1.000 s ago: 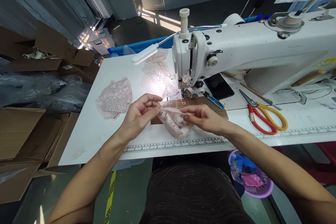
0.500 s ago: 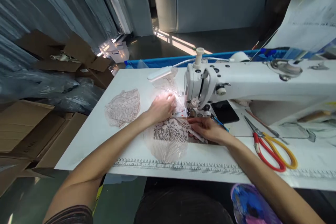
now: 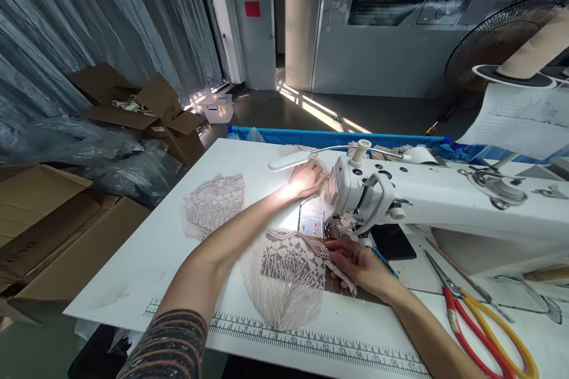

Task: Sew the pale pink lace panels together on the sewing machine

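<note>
Under the lamp, my left hand point(image 3: 309, 179) reaches behind the needle area of the white sewing machine point(image 3: 427, 192), its fingers curled down on a pale lace strip point(image 3: 316, 204). Fingers and thumb of my right hand point(image 3: 358, 266) pinch the edge of a pale lace piece point(image 3: 284, 278) just in front of the presser foot. That piece spreads flat over the table, its scalloped trim toward the machine. A second lace piece point(image 3: 213, 204) lies apart on the left. The needle tip is hidden by the machine head.
Red-and-yellow scissors point(image 3: 478, 320) rest right of my right forearm, near a black phone point(image 3: 393, 241). A printed ruler point(image 3: 311, 343) runs along the front edge of the white table point(image 3: 133, 266). A lamp point(image 3: 288, 160) overhangs the back. Cardboard boxes point(image 3: 66, 231) stand at left.
My left hand has moved away from me, toward the back of the machine, uncovering the plate beside the needle. My right hand keeps its pinch on the lace. The camera view has tilted up.
</note>
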The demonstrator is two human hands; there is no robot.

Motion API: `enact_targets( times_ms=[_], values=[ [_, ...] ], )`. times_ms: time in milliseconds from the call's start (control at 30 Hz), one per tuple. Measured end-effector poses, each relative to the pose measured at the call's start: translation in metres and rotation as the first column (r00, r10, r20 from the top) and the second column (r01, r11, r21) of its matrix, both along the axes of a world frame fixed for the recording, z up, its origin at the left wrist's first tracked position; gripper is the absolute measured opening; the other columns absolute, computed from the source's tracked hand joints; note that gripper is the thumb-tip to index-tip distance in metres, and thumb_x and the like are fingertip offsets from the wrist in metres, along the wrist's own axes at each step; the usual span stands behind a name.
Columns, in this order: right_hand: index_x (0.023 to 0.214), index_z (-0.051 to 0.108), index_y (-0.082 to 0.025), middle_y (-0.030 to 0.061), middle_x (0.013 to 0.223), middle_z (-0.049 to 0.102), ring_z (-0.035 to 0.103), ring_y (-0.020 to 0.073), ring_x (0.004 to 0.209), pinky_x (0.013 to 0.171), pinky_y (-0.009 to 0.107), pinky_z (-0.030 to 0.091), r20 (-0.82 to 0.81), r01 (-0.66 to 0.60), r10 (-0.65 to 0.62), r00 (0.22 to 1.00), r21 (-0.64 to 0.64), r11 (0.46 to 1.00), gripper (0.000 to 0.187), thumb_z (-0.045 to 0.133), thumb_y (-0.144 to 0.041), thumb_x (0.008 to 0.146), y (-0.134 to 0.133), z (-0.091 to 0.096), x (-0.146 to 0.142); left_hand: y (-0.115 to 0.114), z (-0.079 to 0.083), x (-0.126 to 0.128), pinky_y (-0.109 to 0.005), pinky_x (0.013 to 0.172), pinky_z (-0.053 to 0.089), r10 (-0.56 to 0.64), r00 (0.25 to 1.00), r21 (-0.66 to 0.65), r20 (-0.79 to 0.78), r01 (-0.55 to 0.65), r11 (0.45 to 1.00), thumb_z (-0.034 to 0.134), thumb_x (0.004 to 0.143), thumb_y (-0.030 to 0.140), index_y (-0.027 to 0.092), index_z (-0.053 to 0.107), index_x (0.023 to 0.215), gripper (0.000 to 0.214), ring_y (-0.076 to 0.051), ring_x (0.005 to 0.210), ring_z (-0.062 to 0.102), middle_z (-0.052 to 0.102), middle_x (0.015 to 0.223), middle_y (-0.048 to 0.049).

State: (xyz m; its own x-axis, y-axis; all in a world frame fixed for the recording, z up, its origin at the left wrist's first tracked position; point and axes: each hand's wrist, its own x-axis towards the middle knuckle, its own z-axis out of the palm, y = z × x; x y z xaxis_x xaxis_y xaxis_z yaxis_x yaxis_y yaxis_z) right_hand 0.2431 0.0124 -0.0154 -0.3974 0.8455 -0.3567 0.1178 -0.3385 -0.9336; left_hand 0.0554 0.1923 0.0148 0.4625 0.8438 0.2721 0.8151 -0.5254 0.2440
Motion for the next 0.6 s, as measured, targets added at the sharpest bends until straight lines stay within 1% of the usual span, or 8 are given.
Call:
enact_targets(
  times_ms=[67, 167, 233, 300, 433, 500, 533, 600],
  values=[
    [0.108, 0.064, -0.024, 0.0006, 0.076, 0.065, 0.066, 0.0177, 0.065, 0.050, 0.028, 0.053, -0.011, -0.004, 0.004, 1.000, -0.008, 1.000, 0.046, 0.072, -0.057, 0.078, 0.001, 0.003, 0.000, 0.014, -0.007, -0.004, -0.046, 0.104, 0.046, 0.051, 0.999, -0.031, 0.016, -0.051, 0.998, 0.046, 0.096, 0.035, 0.011, 0.063, 0.119, 0.037, -0.034, 0.124, 0.056, 0.061, 0.130, -0.0184],
    [0.110, 0.064, -0.024, 0.0002, 0.074, 0.065, 0.066, 0.0179, 0.065, 0.051, 0.028, 0.053, -0.016, -0.007, 0.007, 1.000, -0.010, 1.000, 0.048, 0.072, -0.058, 0.078, 0.002, 0.004, 0.000, 0.027, -0.013, -0.016, -0.048, 0.110, 0.041, 0.074, 0.997, -0.080, 0.038, -0.070, 0.994, 0.045, 0.097, 0.035, 0.014, 0.055, 0.134, 0.044, -0.035, 0.133, 0.050, 0.054, 0.142, -0.0161],
    [0.107, 0.064, -0.023, 0.0005, 0.074, 0.064, 0.066, 0.0180, 0.067, 0.052, 0.028, 0.053, -0.018, -0.001, 0.001, 1.000, 0.000, 1.000, 0.046, 0.072, -0.059, 0.078, 0.002, 0.004, 0.000, 0.026, -0.013, -0.024, -0.047, 0.112, 0.040, 0.060, 0.996, -0.077, 0.063, -0.055, 0.995, 0.043, 0.098, 0.035, 0.014, 0.053, 0.136, 0.045, -0.034, 0.135, 0.048, 0.053, 0.144, -0.0154],
    [0.103, 0.065, -0.023, 0.0010, 0.075, 0.064, 0.067, 0.0181, 0.067, 0.052, 0.029, 0.054, -0.017, 0.010, -0.010, 1.000, 0.015, 1.000, 0.044, 0.071, -0.059, 0.078, 0.001, 0.004, 0.000, 0.017, -0.010, -0.031, -0.047, 0.113, 0.040, 0.027, 0.995, -0.040, 0.098, -0.023, 0.999, 0.042, 0.098, 0.032, 0.012, 0.055, 0.133, 0.042, -0.034, 0.134, 0.049, 0.054, 0.142, -0.0167],
    [0.103, 0.064, -0.021, 0.0040, 0.084, 0.068, 0.069, 0.0187, 0.071, 0.057, 0.030, 0.058, 0.042, 0.002, -0.005, 0.999, 0.071, 0.997, 0.040, 0.072, -0.051, 0.078, -0.003, 0.007, -0.001, -0.027, -0.001, -0.043, -0.046, 0.108, 0.046, -0.137, 0.978, 0.072, 0.160, 0.126, 0.989, 0.046, 0.096, 0.023, 0.014, 0.065, 0.116, 0.029, -0.027, 0.124, 0.057, 0.061, 0.132, -0.0142],
    [0.102, 0.064, -0.019, 0.0048, 0.084, 0.070, 0.070, 0.0194, 0.073, 0.059, 0.030, 0.058, 0.085, -0.006, -0.003, 0.996, 0.098, 0.995, 0.037, 0.073, -0.045, 0.077, -0.004, 0.009, 0.000, -0.058, 0.000, -0.048, -0.041, 0.094, 0.056, -0.314, 0.932, 0.129, 0.183, 0.293, 0.947, 0.048, 0.096, 0.023, 0.016, 0.069, 0.104, 0.023, -0.021, 0.106, 0.065, 0.069, 0.115, -0.0105],
    [0.100, 0.065, -0.019, 0.0048, 0.083, 0.070, 0.070, 0.0196, 0.073, 0.060, 0.030, 0.058, 0.110, -0.002, -0.009, 0.994, 0.106, 0.994, 0.035, 0.073, -0.044, 0.077, -0.004, 0.011, 0.000, -0.075, -0.001, -0.051, -0.034, 0.084, 0.060, -0.374, 0.909, 0.127, 0.183, 0.356, 0.926, 0.051, 0.095, 0.023, 0.016, 0.070, 0.097, 0.021, -0.017, 0.095, 0.068, 0.072, 0.106, -0.0082],
    [0.095, 0.065, -0.019, 0.0043, 0.078, 0.070, 0.070, 0.0200, 0.070, 0.058, 0.029, 0.057, 0.196, 0.018, -0.042, 0.980, 0.125, 0.992, 0.029, 0.070, -0.043, 0.078, -0.002, 0.014, 0.001, -0.106, -0.003, -0.054, -0.024, 0.072, 0.060, -0.508, 0.842, 0.116, 0.183, 0.495, 0.861, 0.056, 0.092, 0.022, 0.018, 0.071, 0.085, 0.017, -0.012, 0.083, 0.068, 0.073, 0.091, -0.0043]
  ],
)
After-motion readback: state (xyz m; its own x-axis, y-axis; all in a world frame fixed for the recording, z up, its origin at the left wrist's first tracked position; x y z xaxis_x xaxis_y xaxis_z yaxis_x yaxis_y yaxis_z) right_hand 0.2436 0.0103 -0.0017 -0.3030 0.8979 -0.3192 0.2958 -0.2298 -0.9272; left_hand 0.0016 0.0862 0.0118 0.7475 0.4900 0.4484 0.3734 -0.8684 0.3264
